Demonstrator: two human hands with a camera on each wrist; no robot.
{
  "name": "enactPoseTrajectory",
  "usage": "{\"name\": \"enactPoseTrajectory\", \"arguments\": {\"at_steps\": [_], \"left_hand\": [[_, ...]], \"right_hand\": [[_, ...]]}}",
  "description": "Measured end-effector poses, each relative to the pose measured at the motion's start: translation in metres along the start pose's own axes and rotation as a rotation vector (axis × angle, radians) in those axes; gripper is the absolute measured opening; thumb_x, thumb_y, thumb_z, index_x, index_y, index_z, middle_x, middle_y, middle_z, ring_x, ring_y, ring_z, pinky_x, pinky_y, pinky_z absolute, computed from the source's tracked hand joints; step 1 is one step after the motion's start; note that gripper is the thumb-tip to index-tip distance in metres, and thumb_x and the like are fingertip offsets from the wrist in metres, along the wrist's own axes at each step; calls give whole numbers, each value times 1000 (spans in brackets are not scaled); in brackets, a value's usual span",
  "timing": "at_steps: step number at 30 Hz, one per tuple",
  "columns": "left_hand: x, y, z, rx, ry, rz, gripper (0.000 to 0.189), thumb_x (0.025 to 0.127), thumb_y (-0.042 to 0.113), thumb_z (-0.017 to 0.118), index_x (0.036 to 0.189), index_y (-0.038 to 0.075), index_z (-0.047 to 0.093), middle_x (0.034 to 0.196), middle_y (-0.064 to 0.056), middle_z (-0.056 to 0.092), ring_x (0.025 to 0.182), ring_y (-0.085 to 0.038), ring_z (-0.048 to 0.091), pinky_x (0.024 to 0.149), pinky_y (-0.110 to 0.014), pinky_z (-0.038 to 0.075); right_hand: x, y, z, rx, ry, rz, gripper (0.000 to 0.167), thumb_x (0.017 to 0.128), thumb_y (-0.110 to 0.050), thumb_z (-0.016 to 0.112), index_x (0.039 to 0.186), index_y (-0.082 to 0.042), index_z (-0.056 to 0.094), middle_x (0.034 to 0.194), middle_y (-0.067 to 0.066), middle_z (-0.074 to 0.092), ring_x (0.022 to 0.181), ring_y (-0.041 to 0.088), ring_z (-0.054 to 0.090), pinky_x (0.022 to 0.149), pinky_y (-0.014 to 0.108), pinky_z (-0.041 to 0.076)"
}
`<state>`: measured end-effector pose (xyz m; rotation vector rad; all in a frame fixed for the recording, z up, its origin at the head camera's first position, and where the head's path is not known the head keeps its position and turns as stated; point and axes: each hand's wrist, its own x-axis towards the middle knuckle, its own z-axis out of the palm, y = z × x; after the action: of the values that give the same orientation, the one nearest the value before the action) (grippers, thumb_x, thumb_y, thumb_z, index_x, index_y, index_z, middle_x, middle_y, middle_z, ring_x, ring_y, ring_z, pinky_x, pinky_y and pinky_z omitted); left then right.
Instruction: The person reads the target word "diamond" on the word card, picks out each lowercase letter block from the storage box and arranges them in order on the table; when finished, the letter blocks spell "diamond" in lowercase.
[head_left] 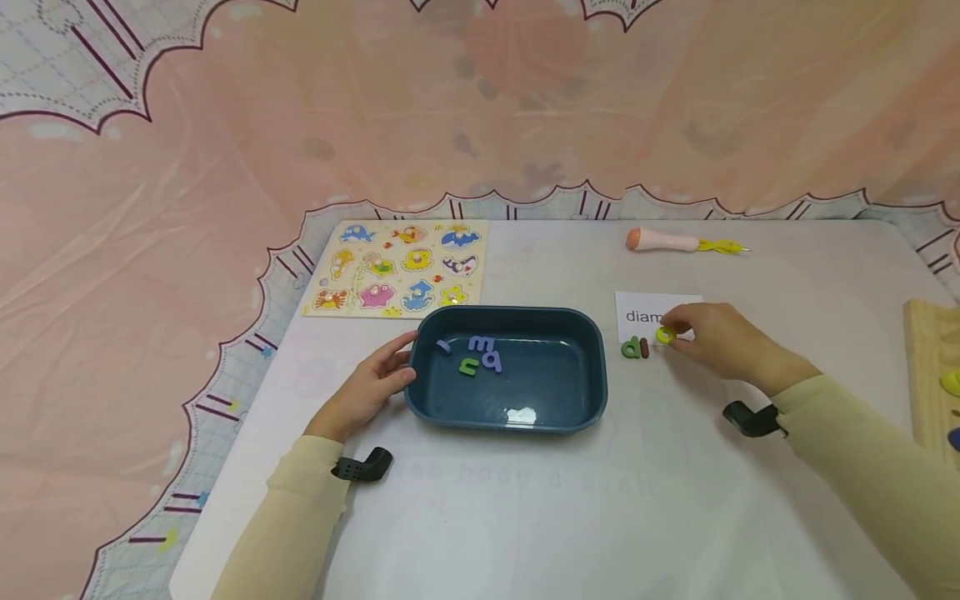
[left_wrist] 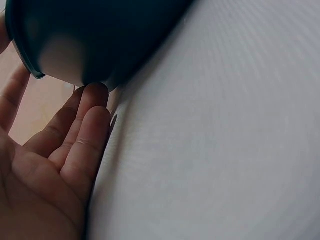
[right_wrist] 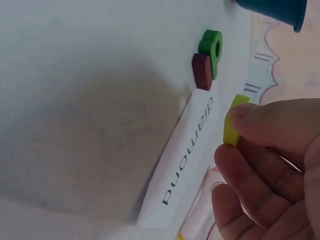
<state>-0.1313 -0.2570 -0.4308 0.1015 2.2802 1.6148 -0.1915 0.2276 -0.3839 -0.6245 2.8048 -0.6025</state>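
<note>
My right hand (head_left: 712, 337) pinches a yellow letter (right_wrist: 234, 122) between thumb and fingers, close over the front edge of a white word card (head_left: 636, 305) printed "diamond". Left of it lie a green letter d (head_left: 631, 347) and a small dark red letter (right_wrist: 202, 72), side by side at the card's lower edge. My left hand (head_left: 366, 387) touches the left end of a dark blue tray (head_left: 525, 427), its fingers loosely extended against the wall. Inside the tray are a purple m (head_left: 482, 342), another purple letter (head_left: 492, 361), a green letter (head_left: 468, 367) and a small purple piece (head_left: 443, 346).
A peg puzzle board (head_left: 397, 271) with sea animals lies behind the tray at the left. At the back right is a pink-handled pen-like thing (head_left: 671, 241) with a yellow end. A wooden board (head_left: 926, 358) stands at the far right edge.
</note>
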Motion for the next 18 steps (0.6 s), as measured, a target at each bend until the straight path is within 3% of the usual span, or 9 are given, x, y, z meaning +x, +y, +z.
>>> {"name": "enactPoseTrajectory", "arguments": {"at_steps": [18], "left_hand": [[1, 2, 0, -2, -6, 12, 66, 103, 25, 59, 159, 15, 27, 151, -28, 39, 135, -43, 43, 111, -57, 33]], "right_hand": [[7, 4, 16, 12, -69, 38, 29, 92, -3, 64, 119, 8, 66, 112, 22, 68, 108, 40, 60, 99, 59, 45]]}}
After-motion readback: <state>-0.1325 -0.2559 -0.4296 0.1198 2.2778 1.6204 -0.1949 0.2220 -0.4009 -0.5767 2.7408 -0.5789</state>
